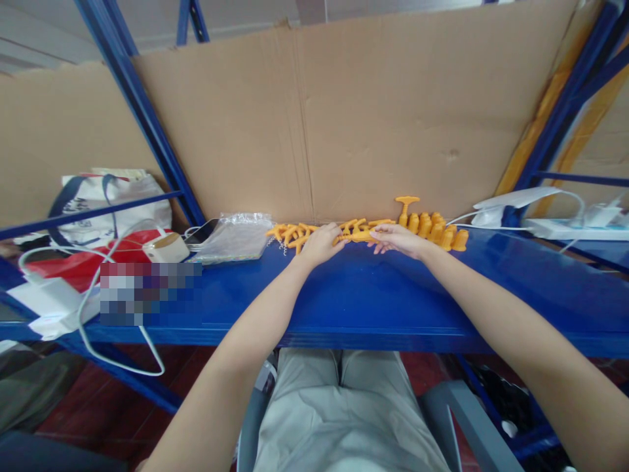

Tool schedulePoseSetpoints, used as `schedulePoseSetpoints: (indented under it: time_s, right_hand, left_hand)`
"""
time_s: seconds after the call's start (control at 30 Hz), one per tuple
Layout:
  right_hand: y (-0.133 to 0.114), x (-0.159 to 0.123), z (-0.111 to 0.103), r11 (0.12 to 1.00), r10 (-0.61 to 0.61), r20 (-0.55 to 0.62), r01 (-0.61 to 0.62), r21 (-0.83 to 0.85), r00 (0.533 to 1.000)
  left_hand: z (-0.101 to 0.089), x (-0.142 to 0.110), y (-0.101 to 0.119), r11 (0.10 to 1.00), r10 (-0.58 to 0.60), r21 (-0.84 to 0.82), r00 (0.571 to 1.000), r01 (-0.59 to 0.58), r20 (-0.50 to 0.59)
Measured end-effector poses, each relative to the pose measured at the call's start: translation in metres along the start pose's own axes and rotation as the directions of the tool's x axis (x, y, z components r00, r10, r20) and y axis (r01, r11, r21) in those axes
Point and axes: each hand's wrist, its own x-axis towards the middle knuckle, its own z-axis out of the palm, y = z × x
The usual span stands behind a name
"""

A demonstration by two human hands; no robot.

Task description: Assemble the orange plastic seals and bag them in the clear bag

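Note:
Between my two hands, just above the blue shelf, is an orange plastic corkscrew (361, 235). My right hand (400, 240) pinches its right end between thumb and fingers. At its left end the bent fingers of my left hand (322, 244) are closed; they partly hide what they grip. Loose orange T-handled corkscrews (295, 233) lie in a heap beside and behind my left hand, some with metal spirals showing. Past my right hand stand several orange sleeves (435, 229) in rows. One T-handle (407, 204) sticks up at the back of them.
A clear plastic bag pack (234, 237) and a phone (202, 231) lie left of the heap. Further left are a white charger (166, 249), looping cables, red cloth and a cloth bag (118, 213). Cardboard (393, 111) walls the back; a power strip (565, 227) sits right.

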Motion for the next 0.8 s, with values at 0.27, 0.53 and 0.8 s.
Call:
schedulePoseSetpoints:
  time_s: [0.27,0.53,0.8]
  right_hand:
    - [0.012,0.016,-0.011,0.985,-0.171,-0.362,0.166,-0.044,0.916]
    - [0.036,0.028,-0.036,0.726,-0.566,-0.435,0.174,-0.666,0.7]
    - [0.03,0.016,-0.024,0.188,-0.545,-0.211,-0.127,-0.974,0.812]
  left_hand:
    - [0.003,-0.003,-0.007,0.987,-0.117,-0.124,0.987,0.103,-0.111]
    - [-0.001,-0.009,-0.017,0.885,-0.454,0.159,0.886,0.438,0.089]
    - [-0.009,-0.011,-0.011,0.796,-0.601,0.337,0.721,0.503,0.345]
